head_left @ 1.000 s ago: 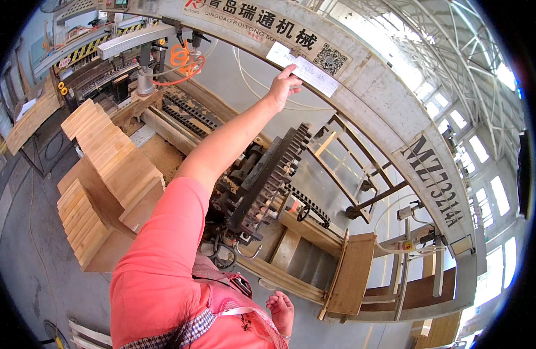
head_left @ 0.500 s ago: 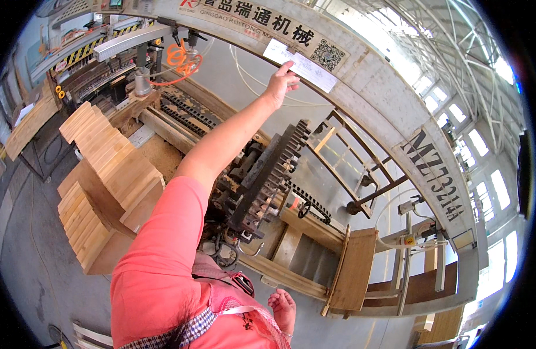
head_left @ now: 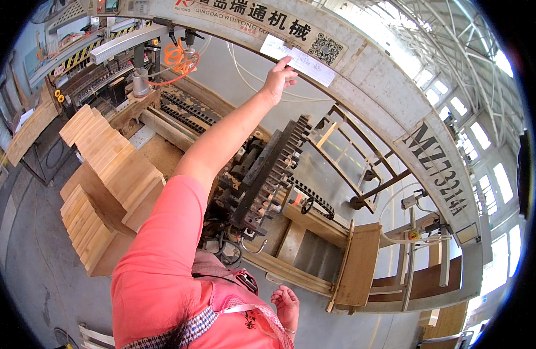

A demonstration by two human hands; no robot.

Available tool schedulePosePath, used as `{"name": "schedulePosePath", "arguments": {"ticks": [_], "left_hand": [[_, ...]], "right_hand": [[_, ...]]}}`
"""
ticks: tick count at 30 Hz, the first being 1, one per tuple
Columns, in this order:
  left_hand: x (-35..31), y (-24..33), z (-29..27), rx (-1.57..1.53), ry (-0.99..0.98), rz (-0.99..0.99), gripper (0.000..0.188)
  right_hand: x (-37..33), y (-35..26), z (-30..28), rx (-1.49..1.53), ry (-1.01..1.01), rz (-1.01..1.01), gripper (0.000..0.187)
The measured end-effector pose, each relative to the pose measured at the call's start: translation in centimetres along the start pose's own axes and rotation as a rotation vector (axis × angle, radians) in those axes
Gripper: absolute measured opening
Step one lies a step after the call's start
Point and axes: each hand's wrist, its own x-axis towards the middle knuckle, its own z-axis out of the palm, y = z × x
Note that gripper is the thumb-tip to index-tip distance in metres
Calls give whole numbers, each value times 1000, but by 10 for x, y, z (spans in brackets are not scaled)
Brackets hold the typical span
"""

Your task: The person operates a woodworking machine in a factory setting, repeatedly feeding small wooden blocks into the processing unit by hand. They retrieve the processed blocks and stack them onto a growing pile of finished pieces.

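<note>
My left arm, in a pink sleeve, stretches up to a machine's pale overhead beam [head_left: 375, 87]. There my left hand [head_left: 278, 80] touches the lower edge of a white paper sheet [head_left: 312, 67] with handwriting, lying flat against the beam. One digit is extended onto the sheet; the others bend loosely apart below it, so the hand is open. Low by my body, my right hand [head_left: 286, 307] hangs with its fingers curled in, and nothing shows in it. Below my left arm sits a dark machine head [head_left: 265, 180] with a row of spindles.
Stacked pale wooden boards [head_left: 114, 163] stand on the left. A wooden panel [head_left: 361, 264] leans upright at the machine's right end. Behind the beam is a dark wheeled frame [head_left: 352, 163]. Orange coiled hose [head_left: 176, 55] hangs at upper left, over the rails.
The whole view has shifted slightly. My left hand keeps touching the paper sheet, and my right hand stays curled near my body.
</note>
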Motion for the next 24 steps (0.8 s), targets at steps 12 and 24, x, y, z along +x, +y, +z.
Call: {"name": "schedulePosePath", "arguments": {"ticks": [12,24], "left_hand": [[-1,0,0,11,-1,4,71],[0,-1,-2,3,4,8,67]], "right_hand": [[1,-4,3,14,1,15,21],[6,-3,-2,-1,10,10,22]]}}
